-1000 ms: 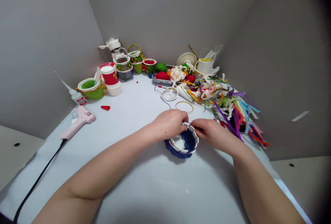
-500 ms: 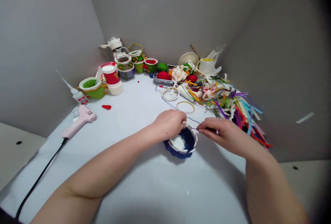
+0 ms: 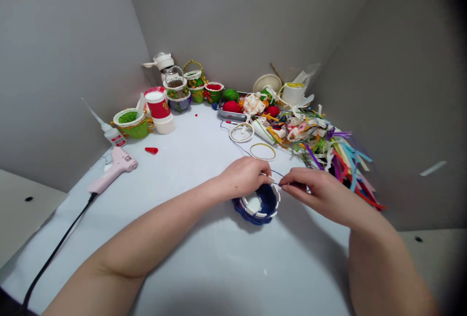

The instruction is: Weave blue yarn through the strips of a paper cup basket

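A small basket of dark blue yarn woven around white upright strips rests on the table in front of me. My left hand grips its far rim, with fingers curled over the edge and thumb inside. Just right of the rim, my right hand pinches a dark blue yarn between thumb and fingertips. The yarn trails back past a yellow ring and a white ring toward the tray. My left fingertips are partly hidden behind the rim.
A pink glue gun with a black cord lies left, beside a glue bottle and red cap. Finished small baskets and a red cup stand behind. A metal tray of yarn balls and a ribbon pile sit back right.
My left hand has shifted right along the basket's far rim, closer to my right hand. My right hand keeps its pinch on the yarn near the rim.
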Available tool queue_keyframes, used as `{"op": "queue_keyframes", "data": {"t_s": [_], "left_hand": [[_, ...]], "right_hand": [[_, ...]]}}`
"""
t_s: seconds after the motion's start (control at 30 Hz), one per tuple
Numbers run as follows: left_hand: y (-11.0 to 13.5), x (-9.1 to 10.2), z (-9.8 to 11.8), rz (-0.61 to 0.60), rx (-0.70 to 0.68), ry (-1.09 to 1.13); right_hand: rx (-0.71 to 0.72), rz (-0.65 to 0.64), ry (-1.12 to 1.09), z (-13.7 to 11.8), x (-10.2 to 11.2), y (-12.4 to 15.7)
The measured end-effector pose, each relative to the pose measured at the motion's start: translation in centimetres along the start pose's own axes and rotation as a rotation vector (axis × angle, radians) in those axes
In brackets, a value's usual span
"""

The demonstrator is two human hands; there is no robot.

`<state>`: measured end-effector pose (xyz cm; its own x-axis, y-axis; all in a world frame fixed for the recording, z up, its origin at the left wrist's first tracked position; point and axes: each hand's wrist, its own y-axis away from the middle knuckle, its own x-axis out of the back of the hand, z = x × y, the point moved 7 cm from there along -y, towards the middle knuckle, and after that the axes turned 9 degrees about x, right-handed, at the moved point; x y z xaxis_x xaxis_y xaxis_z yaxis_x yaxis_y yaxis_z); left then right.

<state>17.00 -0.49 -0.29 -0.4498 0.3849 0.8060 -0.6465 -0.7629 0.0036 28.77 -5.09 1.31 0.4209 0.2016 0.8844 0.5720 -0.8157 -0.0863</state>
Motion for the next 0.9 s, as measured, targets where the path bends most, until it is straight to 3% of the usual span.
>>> {"op": "queue_keyframes", "data": {"t_s": [0.33,0.53,0.67,0.9], "left_hand": [[-0.2,-0.3,-0.1,0.016,0.035,-0.049],[-0.1,-0.3,0.1,0.029,0.012,-0.061],[-0.2,-0.4,-0.1,0.029,0.009,-0.056],[-0.2,-0.3,-0.2,0.016,0.013,-0.041]], "right_hand": [[-0.096,0.118,0.114,-1.3,-0.5,-1.0],[0.028,0.092,0.285,-3.8,-1.0,-1.5],[0.150,0.020,0.231,-4.2,-1.3,-1.0],[0.161,-0.026,0.070,-2.3,0.0,0.6]]}}
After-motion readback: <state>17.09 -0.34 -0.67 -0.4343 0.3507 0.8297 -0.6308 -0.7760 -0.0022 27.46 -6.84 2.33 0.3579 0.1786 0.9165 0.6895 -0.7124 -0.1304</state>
